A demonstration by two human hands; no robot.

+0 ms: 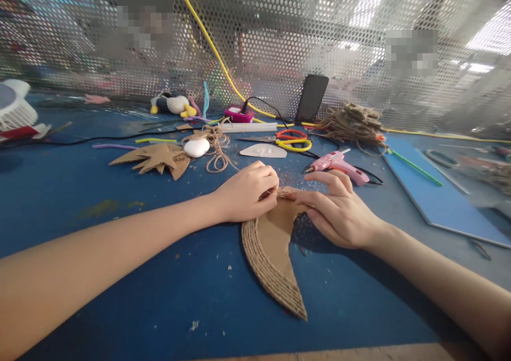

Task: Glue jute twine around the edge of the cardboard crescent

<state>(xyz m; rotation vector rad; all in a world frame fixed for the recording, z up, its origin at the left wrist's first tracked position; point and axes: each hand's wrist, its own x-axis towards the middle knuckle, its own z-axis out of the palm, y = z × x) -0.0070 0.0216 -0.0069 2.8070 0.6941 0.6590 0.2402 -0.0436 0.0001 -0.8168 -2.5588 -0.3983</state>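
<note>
A brown cardboard crescent (275, 238) lies flat on the blue table (120, 276), its outer curve lined with rows of jute twine (259, 265). My left hand (247, 193) is curled, its fingertips pinching the twine at the crescent's upper tip. My right hand (339, 212) rests on the crescent's upper right edge, fingers stretched out and pressing the cardboard down. A pink glue gun (339, 164) lies just beyond my right hand.
Cardboard star cutouts (155, 158), a white oval object (196, 147) and loose twine (215, 148) lie at the back left. Scissors (291, 139), a phone (311, 99), a twine heap (351, 122) and a blue board (435, 196) are at the back right. A perforated metal screen (279, 31) closes the rear.
</note>
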